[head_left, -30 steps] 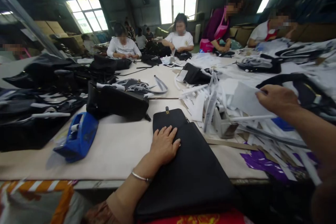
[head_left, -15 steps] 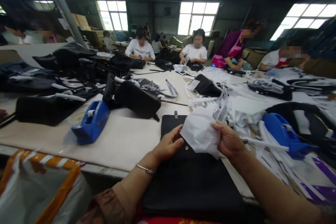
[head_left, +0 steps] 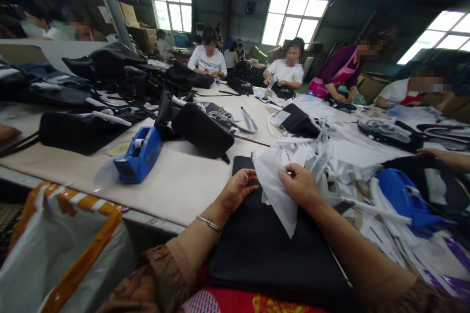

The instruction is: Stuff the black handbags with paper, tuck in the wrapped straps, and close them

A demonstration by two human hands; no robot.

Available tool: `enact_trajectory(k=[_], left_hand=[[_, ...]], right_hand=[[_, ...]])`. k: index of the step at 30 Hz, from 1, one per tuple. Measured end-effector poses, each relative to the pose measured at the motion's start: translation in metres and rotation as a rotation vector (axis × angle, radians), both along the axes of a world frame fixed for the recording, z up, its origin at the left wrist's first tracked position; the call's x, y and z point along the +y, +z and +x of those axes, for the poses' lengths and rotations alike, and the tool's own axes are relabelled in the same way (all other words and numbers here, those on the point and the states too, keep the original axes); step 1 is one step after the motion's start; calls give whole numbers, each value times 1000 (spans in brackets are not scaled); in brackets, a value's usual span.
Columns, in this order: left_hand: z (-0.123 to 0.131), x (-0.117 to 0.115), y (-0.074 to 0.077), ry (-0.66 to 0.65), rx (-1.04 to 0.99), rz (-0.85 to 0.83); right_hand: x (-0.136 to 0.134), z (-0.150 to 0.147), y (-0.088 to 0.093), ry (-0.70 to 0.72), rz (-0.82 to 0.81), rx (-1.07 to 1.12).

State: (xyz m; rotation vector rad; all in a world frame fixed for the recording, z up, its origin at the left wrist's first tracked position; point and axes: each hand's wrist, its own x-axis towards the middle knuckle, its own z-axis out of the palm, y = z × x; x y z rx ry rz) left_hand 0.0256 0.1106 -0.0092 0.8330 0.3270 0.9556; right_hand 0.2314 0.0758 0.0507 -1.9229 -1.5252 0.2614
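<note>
My right hand [head_left: 303, 187] pinches a thin sheet of white paper [head_left: 273, 178] between thumb and fingers. The sheet hangs at a slant, its lower corner pointing down. At its left edge is my left hand [head_left: 239, 190], fingers apart; the fingertips reach the edge, and I cannot make out any grip there. Beneath both hands a flat black bag [head_left: 264, 254] with a smooth, leather-like face lies over the table's near edge and my lap. The paper covers part of its upper area.
A blue tape dispenser [head_left: 141, 156] stands on the table [head_left: 176, 181] at left, another blue dispenser [head_left: 407, 200] at right among white paper scraps. Black bags [head_left: 203, 129] lie beyond. An orange-edged white sack [head_left: 73, 234] is low left. A co-worker's arm [head_left: 446, 159] reaches in from the right; several people work opposite.
The white paper has turned from a bunched, wide shape to a slanted sheet with a hanging point. My right hand has moved slightly left. The view has shifted, and a co-worker's arm now shows at right.
</note>
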Motion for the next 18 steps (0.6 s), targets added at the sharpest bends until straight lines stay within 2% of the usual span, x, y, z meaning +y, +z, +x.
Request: enact_trajectory(k=[3,7,10,13,18], left_hand=[[2,-3,5,18,0,34],[3,-8,11,-26,3,97],[5,-9,11,1,171,96],[6,-7,6,65,265,12],[4,1,2,115,23,-283]], right_hand=[[6,-3,4,-20,74,-172],[12,-13,2,38,133,-388],[12,-21,1,108,109,-395],[14,-16,1,168,65,-149],[28,22,-13,66,-32,444]])
